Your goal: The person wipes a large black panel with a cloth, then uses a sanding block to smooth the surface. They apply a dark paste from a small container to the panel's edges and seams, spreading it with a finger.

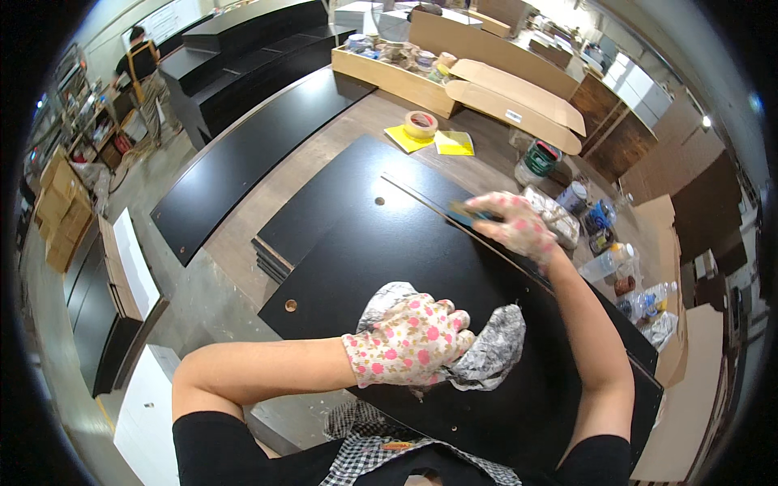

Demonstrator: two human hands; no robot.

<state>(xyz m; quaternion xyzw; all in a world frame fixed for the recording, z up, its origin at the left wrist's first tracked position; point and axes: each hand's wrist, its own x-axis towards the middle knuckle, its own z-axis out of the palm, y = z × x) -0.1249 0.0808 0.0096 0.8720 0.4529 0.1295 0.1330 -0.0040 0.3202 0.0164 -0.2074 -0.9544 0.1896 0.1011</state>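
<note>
My left hand [413, 336], in a white glove with pink flowers, is closed around a crumpled grey-and-white rag [492, 350] resting on a black panel [324, 259]. Holes show in the panel's surface. My right hand [515, 227], gloved alike, is farther off to the right, its fingers bent over a small blue-and-tan thing [470, 214]. Motion blur and the fingers hide what kind of thing that is. It sits at a thin pale edge strip [429, 201] running along the panel. More black panels [271, 261] are stacked beneath.
A curved black panel [259, 150] lies at left. Tape [421, 124] and yellow cards [454, 143] are at the back, near a wooden tray [389, 74] of jars. Bottles [606, 262] and a green-labelled jar [538, 162] line the right. A co-worker [146, 77] stands far left.
</note>
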